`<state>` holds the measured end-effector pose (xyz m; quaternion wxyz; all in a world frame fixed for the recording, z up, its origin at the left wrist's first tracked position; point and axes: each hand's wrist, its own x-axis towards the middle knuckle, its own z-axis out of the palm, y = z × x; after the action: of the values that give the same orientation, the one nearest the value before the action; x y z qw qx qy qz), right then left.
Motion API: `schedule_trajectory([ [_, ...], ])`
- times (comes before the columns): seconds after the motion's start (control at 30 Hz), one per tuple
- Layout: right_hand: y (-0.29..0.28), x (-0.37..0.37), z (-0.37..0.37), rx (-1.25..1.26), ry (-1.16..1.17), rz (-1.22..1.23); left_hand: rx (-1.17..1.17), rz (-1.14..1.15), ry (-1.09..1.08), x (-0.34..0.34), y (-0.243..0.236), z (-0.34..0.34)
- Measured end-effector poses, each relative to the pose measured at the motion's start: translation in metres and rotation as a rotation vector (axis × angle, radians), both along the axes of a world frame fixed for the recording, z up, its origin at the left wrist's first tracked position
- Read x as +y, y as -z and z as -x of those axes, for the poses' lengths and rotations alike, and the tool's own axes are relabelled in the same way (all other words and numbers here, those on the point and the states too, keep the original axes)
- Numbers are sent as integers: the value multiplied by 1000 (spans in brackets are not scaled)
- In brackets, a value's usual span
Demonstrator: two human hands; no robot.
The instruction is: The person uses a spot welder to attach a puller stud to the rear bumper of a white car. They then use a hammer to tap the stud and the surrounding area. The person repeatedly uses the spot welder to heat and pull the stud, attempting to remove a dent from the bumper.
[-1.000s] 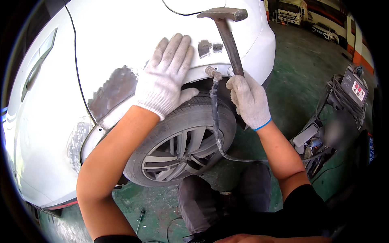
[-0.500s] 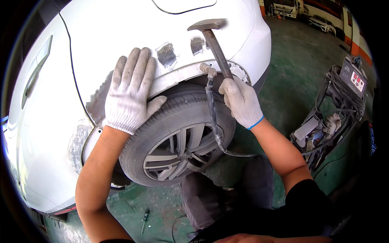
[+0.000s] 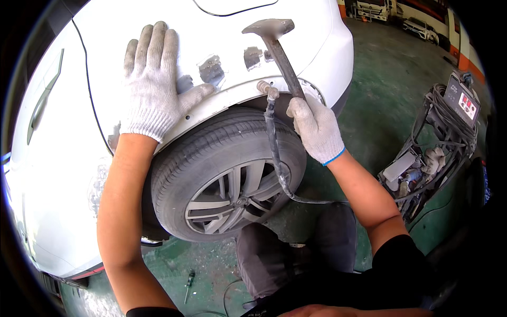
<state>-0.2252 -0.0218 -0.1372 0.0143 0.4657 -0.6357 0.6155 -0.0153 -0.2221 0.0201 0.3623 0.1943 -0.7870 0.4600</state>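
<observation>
Panel check: both gloved hands at wheel arch.
Left hand fingers spread flat on white fender; right hand clenched around hammer handle; head at 12 o'clock; grip partly hidden.

Green floor bears tyre, screwdriver, machine.

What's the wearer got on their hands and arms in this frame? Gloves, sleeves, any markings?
Both hands wear off-white knitted work gloves. The left hand glove is plain at the cuff; the right hand glove has a thin blue trim at the wrist. Glove fingers look slightly soiled and grey. Forearms are bare; black short sleeves show near the lower edge. No other markings visible.
</observation>
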Motion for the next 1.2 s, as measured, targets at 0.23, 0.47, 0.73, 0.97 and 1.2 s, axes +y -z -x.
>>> schedule_trajectory([
  [0.23,-17,-6,-5,-21,-80,56,24,-34,128,9,25,-4],
  [0.47,-14,-12,-4,41,-119,38,-27,-116,193,13,55,-20],
  [0.73,-13,-4,-12,-94,-128,-134,-109,-104,163,8,62,-51],
  [0.97,10,-5,-23,-308,-257,-31,-33,-63,231,8,51,0],
  [1.2,36,-16,-38,-208,-201,112,-159,-83,293,14,54,0],
])
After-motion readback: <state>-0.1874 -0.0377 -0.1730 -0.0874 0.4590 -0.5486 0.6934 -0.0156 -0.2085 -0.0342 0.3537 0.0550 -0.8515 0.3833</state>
